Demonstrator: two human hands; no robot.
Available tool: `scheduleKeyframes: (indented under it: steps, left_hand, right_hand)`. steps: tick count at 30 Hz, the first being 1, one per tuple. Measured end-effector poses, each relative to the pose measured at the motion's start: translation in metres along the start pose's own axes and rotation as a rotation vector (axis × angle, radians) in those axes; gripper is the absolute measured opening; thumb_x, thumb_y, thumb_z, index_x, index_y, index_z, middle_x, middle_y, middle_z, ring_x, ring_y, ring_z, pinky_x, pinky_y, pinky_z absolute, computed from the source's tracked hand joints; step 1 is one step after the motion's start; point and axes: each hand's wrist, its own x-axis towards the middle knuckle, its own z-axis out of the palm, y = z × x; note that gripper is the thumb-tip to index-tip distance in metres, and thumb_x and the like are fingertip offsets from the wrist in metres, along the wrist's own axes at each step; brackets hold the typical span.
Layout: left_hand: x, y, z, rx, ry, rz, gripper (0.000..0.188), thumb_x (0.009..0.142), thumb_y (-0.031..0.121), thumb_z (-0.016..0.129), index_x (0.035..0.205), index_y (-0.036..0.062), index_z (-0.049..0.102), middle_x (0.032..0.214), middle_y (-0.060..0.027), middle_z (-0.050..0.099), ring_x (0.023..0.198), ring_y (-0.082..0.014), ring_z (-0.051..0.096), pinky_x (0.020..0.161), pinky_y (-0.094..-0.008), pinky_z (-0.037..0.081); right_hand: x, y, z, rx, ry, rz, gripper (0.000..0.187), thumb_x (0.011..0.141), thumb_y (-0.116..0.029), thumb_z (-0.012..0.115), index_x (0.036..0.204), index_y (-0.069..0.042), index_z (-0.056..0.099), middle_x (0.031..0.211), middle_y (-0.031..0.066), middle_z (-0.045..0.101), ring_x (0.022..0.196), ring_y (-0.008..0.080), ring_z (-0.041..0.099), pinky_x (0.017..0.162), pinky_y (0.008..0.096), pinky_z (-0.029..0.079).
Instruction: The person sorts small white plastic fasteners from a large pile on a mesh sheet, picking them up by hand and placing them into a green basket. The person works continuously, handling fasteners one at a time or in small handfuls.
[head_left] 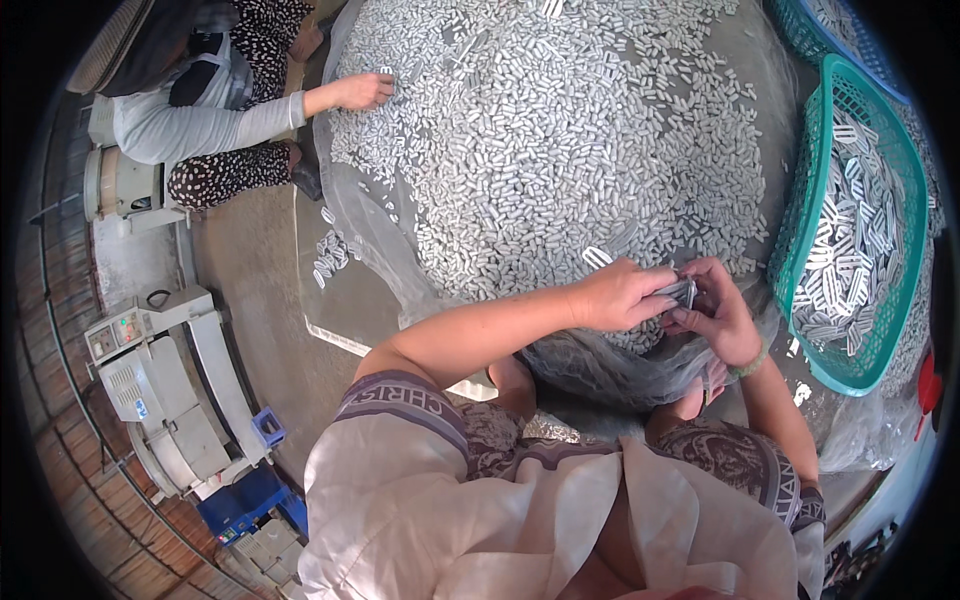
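Observation:
My left hand [625, 296] and my right hand [726, 318] meet at the near right edge of a wide heap of small grey oblong pieces [520, 170]. Pinched between the fingers of both hands are some grey metal-looking pieces [684, 291]; fingers hide part of them, and their exact kind is unclear. Just beyond my left hand, a larger slotted oval piece [597, 257] lies on the heap. To the right of my right hand stands a teal plastic basket [822, 130] holding many slotted grey pieces [850, 240].
Grey mesh netting [600, 365] edges the heap close to my legs. At the far left a co-worker's hand [368, 91] touches the heap. Loose pieces [330, 257] lie on the floor at left, near a grey machine [170, 390]. A blue basket [800, 30] stands far right.

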Motion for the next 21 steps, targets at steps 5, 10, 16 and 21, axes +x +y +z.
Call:
scheduleKeyframes:
  steps: [5, 10, 16, 21]
  left_hand:
    - [0.006, 0.017, -0.031, -0.012, -0.238, 0.079, 0.019, 0.085, 0.020, 0.056, 0.083, 0.0021, 0.051, 0.053, -0.0125, 0.048, 0.049, -0.0285, 0.049, 0.049, -0.0367, 0.037]
    - [0.001, 0.041, -0.035, -0.091, -0.365, -0.001, 0.020, 0.085, 0.021, 0.057, 0.085, 0.0019, 0.052, 0.057, -0.0120, 0.050, 0.050, -0.0251, 0.048, 0.050, -0.0353, 0.038]
    - [0.008, 0.042, -0.029, 0.009, -0.216, -0.073, 0.020, 0.085, 0.021, 0.056, 0.087, 0.0019, 0.053, 0.060, -0.0108, 0.053, 0.055, -0.0238, 0.053, 0.052, -0.0339, 0.040]
    - [0.016, 0.048, -0.015, -0.073, -0.203, -0.185, 0.020, 0.086, 0.021, 0.054, 0.092, 0.0012, 0.055, 0.063, -0.0120, 0.056, 0.054, -0.0230, 0.055, 0.053, -0.0344, 0.042]
  right_hand:
    - [-0.007, -0.008, 0.008, -0.240, -0.035, -0.123, 0.044, 0.073, 0.008, 0.064, 0.106, -0.004, 0.037, 0.098, 0.0061, 0.049, 0.073, 0.0087, 0.055, 0.059, 0.0218, 0.047]
    - [-0.012, -0.036, 0.003, -0.540, -0.227, -0.250, 0.043, 0.070, 0.010, 0.063, 0.103, -0.004, 0.038, 0.093, 0.0053, 0.050, 0.070, 0.0083, 0.054, 0.057, 0.0210, 0.046]
    - [-0.008, -0.037, 0.009, 0.007, -0.097, 0.021, 0.039, 0.078, -0.001, 0.061, 0.105, -0.005, 0.034, 0.089, 0.0043, 0.049, 0.065, 0.0090, 0.055, 0.049, 0.0202, 0.045]
    - [-0.007, -0.022, 0.009, -0.698, 0.171, -0.370, 0.023, 0.084, -0.015, 0.060, 0.095, -0.003, 0.043, 0.071, 0.0092, 0.050, 0.052, 0.0187, 0.053, 0.046, 0.0296, 0.044]
